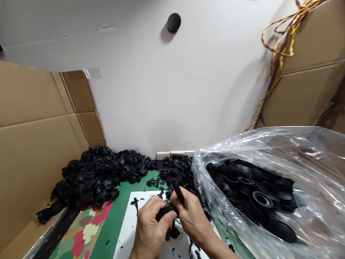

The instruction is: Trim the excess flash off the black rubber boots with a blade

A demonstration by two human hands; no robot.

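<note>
Black part sits at the lower centre of the frame, pinched between thumb and fingers of the left hand, while the fingers of the right hand curl around a dark slender object. Judged by look, the part is probably light, rubbery and hardly fragile, best gripped by its rounded side.

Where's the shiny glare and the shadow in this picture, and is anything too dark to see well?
In the head view, white glare streaks the clear plastic bag; in the same view, the round black disc casts a shadow down-left on the pale wall; also in the head view, the small black piece in the left hand is too dark to show much detail.
</note>
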